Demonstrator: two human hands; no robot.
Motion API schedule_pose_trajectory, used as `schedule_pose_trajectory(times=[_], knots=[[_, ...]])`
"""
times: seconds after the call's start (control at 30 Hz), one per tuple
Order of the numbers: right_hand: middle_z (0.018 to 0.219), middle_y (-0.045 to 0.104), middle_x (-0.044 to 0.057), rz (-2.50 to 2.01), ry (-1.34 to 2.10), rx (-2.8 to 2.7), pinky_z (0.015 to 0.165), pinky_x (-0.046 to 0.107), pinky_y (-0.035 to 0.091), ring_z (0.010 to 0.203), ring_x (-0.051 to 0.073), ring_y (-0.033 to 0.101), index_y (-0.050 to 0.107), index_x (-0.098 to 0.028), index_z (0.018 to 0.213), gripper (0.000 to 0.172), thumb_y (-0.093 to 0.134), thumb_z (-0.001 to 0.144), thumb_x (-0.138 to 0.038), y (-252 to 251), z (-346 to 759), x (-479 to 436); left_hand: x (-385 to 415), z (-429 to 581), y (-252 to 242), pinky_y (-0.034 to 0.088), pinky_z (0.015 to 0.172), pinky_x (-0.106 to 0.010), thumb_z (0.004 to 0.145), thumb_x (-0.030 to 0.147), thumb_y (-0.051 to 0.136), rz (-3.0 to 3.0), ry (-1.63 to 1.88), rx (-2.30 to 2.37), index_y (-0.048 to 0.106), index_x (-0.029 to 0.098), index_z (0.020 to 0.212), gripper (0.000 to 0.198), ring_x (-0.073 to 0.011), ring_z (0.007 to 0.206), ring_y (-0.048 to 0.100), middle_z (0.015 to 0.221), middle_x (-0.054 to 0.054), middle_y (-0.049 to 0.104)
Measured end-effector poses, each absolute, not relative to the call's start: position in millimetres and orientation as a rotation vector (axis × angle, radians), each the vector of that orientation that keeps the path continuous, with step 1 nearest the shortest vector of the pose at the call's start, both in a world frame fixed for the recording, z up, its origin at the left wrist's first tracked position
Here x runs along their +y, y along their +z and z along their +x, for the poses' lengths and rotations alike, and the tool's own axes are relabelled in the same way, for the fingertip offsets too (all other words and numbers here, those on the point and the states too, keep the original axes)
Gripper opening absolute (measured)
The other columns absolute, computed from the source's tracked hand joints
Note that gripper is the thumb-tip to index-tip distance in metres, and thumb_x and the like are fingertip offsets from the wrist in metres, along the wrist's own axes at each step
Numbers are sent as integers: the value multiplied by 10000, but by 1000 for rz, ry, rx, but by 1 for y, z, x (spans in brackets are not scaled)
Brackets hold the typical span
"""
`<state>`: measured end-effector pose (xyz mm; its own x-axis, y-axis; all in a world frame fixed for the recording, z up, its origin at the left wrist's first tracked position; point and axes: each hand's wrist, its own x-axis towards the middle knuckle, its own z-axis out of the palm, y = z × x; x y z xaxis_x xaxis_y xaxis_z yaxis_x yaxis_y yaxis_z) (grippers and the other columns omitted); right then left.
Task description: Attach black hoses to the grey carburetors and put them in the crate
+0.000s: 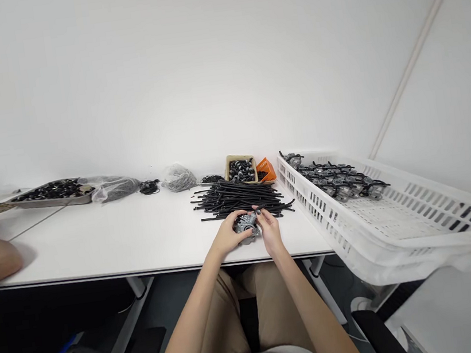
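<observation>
left hand (228, 236), half closed, cradling grey plastic fitting (245, 224); right hand (271, 229), fingertips pinching its top for steadiness; black rubber tubing (238, 198) just ahead, within reach; white slotted crate (316, 212) rightward.

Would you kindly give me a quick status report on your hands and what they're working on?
Left hand and right hand both holding grey molded part. Black tubes piled just beyond. White slotted crate to the right.

A small grey molded assembly (245, 225) with dark round fittings is held between the left hand (229, 236) and right hand (270, 231)
</observation>
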<state>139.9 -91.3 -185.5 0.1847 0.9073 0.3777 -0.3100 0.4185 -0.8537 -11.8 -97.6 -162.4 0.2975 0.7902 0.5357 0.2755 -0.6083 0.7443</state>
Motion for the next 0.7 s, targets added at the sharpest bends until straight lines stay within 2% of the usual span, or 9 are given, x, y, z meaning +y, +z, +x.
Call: schedule_pose_trajectory(times=[0.43,0.7], knots=[[1027,731,85,-683,984,-1023,913,380,514,990,224,664,700,-185,976,330,700,767,-441,-188,141,-90,-100,-13,-161,477,931,-351,758,279,708,2020,1232,937,582,213,1208,472,-227,1032,621,1184,-66,657],[993,733,62,-669,1062,-928,868,331,500,927,201,651,735,-192,948,378,791,679,-451,-186,140,-90,-98,-13,-163,478,923,-360,736,305,729,2015,1222,989,573,202,1206,506,-243,1045,616,1182,-75,653]])
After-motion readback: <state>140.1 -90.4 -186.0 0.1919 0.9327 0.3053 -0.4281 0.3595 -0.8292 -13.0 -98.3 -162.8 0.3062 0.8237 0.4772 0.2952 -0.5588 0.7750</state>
